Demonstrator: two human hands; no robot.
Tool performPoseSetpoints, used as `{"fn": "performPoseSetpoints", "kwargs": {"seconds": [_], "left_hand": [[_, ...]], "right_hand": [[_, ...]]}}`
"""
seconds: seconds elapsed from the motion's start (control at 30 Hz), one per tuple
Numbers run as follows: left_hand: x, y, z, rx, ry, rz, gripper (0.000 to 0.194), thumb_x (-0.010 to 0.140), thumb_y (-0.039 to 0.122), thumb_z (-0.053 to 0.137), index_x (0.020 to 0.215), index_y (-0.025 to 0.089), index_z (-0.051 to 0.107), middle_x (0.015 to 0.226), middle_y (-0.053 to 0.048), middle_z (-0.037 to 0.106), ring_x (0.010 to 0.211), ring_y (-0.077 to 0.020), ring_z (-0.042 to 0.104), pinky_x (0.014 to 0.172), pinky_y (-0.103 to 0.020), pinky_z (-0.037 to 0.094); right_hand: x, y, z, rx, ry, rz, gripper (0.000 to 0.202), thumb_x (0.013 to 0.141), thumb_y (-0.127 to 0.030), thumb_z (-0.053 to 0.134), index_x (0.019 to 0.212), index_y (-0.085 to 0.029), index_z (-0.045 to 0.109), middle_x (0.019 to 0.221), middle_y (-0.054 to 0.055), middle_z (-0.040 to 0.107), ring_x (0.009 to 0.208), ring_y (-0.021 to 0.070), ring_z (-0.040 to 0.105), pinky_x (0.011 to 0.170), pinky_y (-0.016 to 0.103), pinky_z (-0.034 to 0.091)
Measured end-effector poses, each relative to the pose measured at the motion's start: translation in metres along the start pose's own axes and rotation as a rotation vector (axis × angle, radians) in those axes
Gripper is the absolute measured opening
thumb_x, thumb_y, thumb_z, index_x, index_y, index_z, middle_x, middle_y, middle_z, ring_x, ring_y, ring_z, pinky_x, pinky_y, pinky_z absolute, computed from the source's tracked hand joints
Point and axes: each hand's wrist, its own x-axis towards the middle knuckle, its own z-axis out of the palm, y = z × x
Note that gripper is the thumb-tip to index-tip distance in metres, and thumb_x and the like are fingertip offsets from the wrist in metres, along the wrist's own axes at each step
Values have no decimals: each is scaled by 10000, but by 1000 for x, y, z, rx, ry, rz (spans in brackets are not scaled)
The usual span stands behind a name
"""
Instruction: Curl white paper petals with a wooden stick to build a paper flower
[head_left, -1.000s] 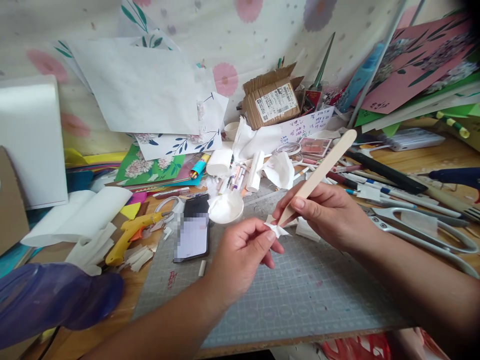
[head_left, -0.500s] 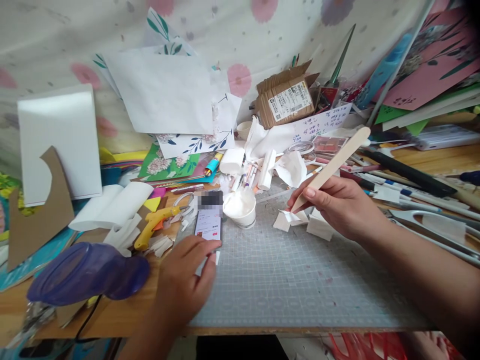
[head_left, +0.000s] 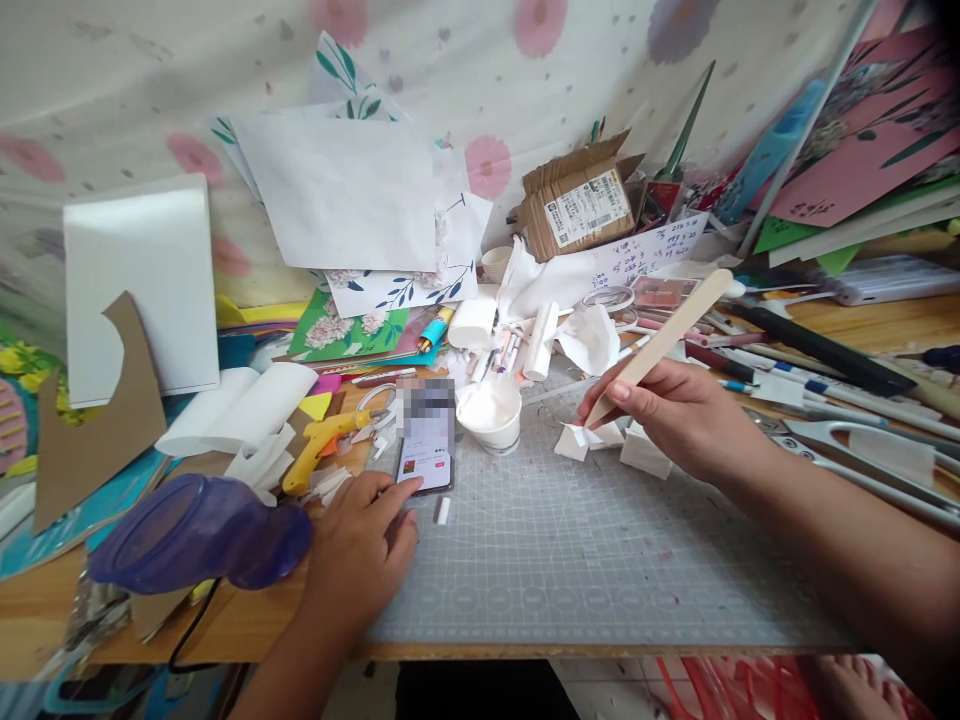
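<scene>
My left hand (head_left: 365, 540) reaches over the near end of a phone (head_left: 426, 450), its index fingertip at the lower part of the lit screen and the other fingers loosely bent. A flat wooden craft stick (head_left: 667, 335) is pinched in my right hand (head_left: 667, 410), slanting up to the right. Below those fingers lie small folded white paper pieces (head_left: 645, 452). Between phone and right hand stands a paper cup (head_left: 491, 425) with white, creamy stuff inside. A small white piece (head_left: 443, 511) rests just below the phone.
A grey cutting mat (head_left: 585, 570) covers the table's middle. On the left are a yellow glue gun (head_left: 326, 445), a purple translucent container (head_left: 202, 535) and white rolls (head_left: 240, 405). Scissors (head_left: 855, 450) and several pens lie right. A cardboard box (head_left: 577, 200) stands behind.
My left index finger has shifted from the phone's lower right edge onto its screen, and the screen content has moved. The camera view has shifted slightly; my right hand keeps its hold on the stick.
</scene>
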Motion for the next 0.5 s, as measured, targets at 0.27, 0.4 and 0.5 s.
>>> {"fn": "performPoseSetpoints", "kwargs": {"seconds": [0.27,0.4,0.5], "left_hand": [[56,93,-17,-704,-368,24,153,887,175,533,817,188,669,727,-1,650,661,-134,598,633,-255,459],[90,124,-1,-1105,-494,-248,138,854,295,581,768,192,615,678,17,604,605,-129,548,583,-254,448],[100,128,13,-1196,-455,-359,195,831,363,613,739,191,599,675,22,601,584,-120,537,570,-249,446]], "right_hand": [[0,-2,4,68,-47,-10,212,900,-400,711,853,-199,760,840,53,784,752,177,739,728,298,617],[-2,-4,3,75,-42,-22,229,896,-413,711,850,-191,748,836,61,784,751,192,732,732,325,607],[-3,-5,-1,75,-24,-28,237,902,-412,703,857,-185,754,816,63,784,735,188,726,724,318,595]]}}
